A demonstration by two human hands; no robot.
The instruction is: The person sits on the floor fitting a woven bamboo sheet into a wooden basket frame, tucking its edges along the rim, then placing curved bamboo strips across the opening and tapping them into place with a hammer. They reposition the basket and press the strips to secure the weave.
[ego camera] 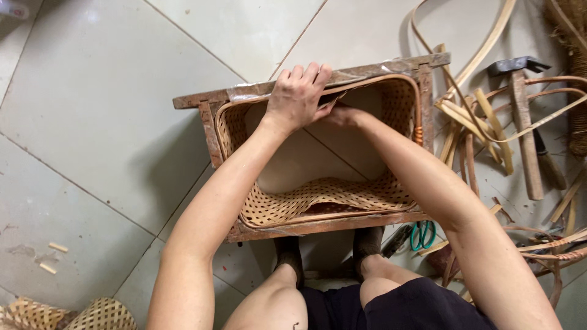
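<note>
A rectangular wooden frame [211, 131] stands on the tiled floor with an open-weave cane lining [318, 201] fitted inside it. My left hand [298, 95] grips the far rail of the frame [373, 68], fingers curled over its top edge and the cane rim. My right hand [342, 116] reaches inside the frame just below that far rail, pressing against the woven cane; its fingers are mostly hidden behind my left hand. My feet in dark socks rest under the near rail.
A hammer [523, 116] lies on the floor to the right among loose cane strips [477, 116]. Green-handled scissors [422, 235] lie by the frame's near right corner. Woven pieces [98, 315] sit at the bottom left, with small wood chips [55, 256] nearby.
</note>
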